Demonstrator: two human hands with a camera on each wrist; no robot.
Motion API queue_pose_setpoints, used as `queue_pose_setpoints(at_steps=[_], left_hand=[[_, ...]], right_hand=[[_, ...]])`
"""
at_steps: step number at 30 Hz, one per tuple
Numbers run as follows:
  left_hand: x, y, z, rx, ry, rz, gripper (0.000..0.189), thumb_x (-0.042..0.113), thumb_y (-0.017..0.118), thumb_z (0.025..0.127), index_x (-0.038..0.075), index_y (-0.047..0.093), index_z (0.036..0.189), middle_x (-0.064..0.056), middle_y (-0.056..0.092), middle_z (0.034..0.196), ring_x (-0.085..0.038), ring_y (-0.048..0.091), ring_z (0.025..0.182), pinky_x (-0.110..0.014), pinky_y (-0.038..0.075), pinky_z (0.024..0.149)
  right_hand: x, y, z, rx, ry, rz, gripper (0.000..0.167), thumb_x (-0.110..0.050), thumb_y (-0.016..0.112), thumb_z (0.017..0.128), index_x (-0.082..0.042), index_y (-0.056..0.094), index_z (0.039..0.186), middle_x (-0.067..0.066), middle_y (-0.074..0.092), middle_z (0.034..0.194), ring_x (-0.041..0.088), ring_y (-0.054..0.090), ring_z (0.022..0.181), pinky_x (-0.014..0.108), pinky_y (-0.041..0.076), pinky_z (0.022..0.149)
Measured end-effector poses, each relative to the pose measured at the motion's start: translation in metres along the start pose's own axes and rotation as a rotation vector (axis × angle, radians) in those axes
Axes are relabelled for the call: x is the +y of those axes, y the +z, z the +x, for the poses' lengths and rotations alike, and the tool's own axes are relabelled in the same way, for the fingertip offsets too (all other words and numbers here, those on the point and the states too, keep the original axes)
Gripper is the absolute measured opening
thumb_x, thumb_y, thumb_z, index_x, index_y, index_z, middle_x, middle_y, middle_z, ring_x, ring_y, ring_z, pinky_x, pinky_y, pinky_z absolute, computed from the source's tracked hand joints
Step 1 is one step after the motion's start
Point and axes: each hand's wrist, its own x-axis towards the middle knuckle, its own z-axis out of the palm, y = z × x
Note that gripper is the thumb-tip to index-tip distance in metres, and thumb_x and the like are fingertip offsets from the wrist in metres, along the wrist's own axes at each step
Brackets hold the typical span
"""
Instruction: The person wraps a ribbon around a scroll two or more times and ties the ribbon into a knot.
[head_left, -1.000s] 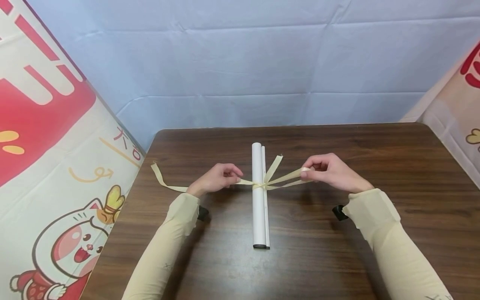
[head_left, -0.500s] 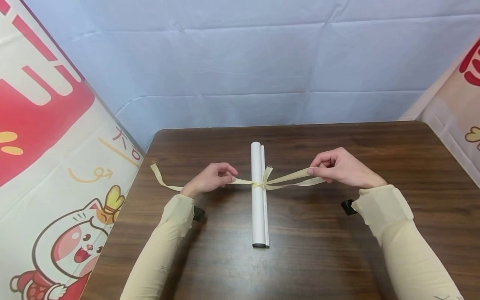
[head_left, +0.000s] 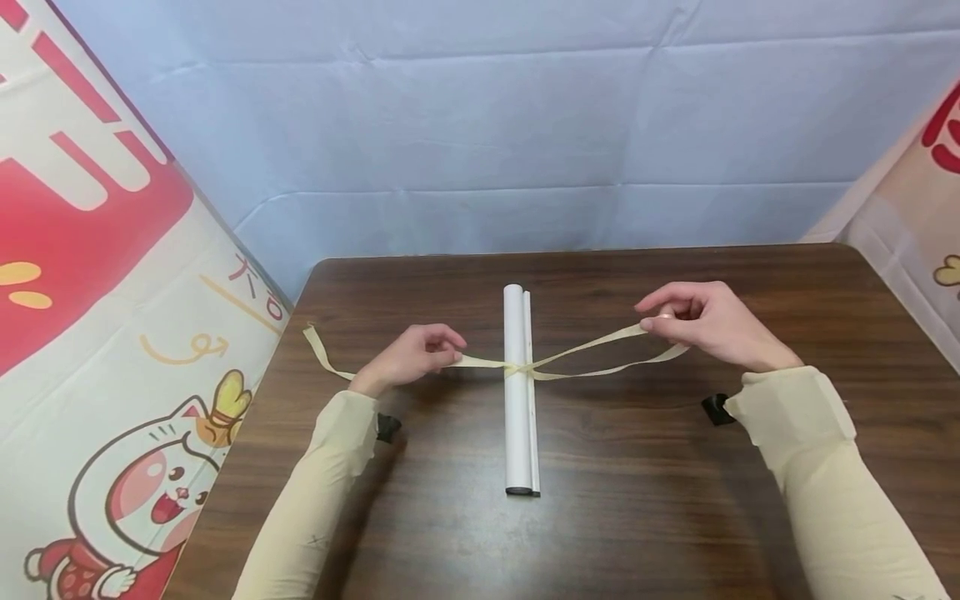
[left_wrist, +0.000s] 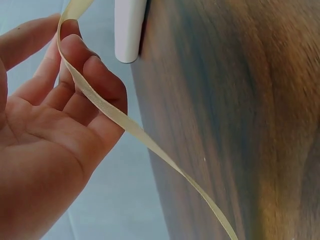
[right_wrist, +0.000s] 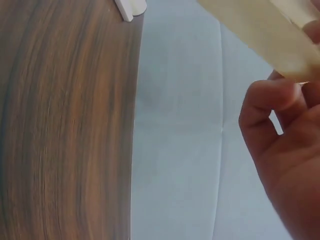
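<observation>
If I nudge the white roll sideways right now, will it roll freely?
The white roll probably won't roll freely rightward: a thin strip lies along its right side. Its rounded body might rock leftward more easily. The ribbon, crossing its middle and held by the left hand and right hand, would likely restrain it too.

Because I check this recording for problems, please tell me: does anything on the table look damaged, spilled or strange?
Nothing stands out. The white roll lies straight on the table, with the ribbon crossing near its middle, held by the left hand and right hand. No spill or damage shows.
</observation>
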Motion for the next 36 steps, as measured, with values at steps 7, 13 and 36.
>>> queue_pose_setpoints(at_steps=[7,13,36], left_hand=[[-0.001,-0.003,-0.005,0.014,-0.012,-0.001,0.025,0.012,0.062,0.092,0.001,0.063,0.115,-0.012,0.067,0.092,-0.033,0.059,0.084,-0.031,0.051,0.073],[-0.003,-0.004,-0.009,0.003,-0.040,0.002,0.025,0.011,0.062,0.093,0.002,0.063,0.116,-0.018,0.067,0.096,-0.029,0.059,0.084,-0.039,0.052,0.078],[-0.011,-0.011,-0.010,0.110,-0.016,0.200,0.016,0.011,0.066,0.089,0.004,0.071,0.102,-0.004,0.068,0.080,-0.011,0.053,0.067,-0.025,0.043,0.064]], right_hand=[[0.006,-0.005,-0.003,0.030,0.023,-0.041,0.019,-0.018,0.071,0.087,-0.015,0.070,0.106,-0.003,0.069,0.073,0.012,0.061,0.065,0.025,0.044,0.056],[0.007,-0.009,-0.008,0.033,0.041,-0.092,0.014,-0.020,0.070,0.088,-0.014,0.071,0.101,-0.003,0.069,0.071,0.012,0.061,0.065,0.025,0.043,0.057],[0.028,-0.016,-0.003,-0.054,0.005,-0.276,0.011,-0.015,0.066,0.090,-0.009,0.071,0.097,-0.005,0.064,0.066,0.009,0.058,0.062,0.023,0.041,0.056]])
